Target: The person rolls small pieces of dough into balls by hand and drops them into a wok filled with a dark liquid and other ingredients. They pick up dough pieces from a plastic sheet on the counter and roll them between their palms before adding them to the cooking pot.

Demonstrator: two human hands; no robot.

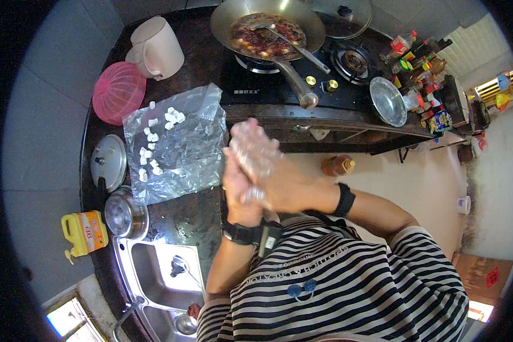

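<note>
My right hand (pixel 256 156) presses against my left hand (pixel 238 188) in front of my chest. Both are motion-blurred, and a shiny, translucent layer like thin plastic covers part of the fingers. Anything between the palms is hidden. Just left of them, a clear plastic sheet (pixel 188 149) lies crumpled on the dark counter, with several small white lumps (pixel 152 137) scattered over it. Beyond my hands a wok (pixel 222 36) sits on the gas hob, holding dark reddish-brown liquid (pixel 256 36) with pale pieces. A metal ladle (pixel 299 48) rests in it.
Left are a pink mesh basket (pixel 119 93), white pitcher (pixel 164 49), pot lid (pixel 111 162), steel pot (pixel 126 216), yellow jug (pixel 85 233) and sink (pixel 147 273). Right are a metal bowl (pixel 388 101) and several sauce bottles (pixel 404 45). An oil bottle (pixel 337 165) stands on the floor.
</note>
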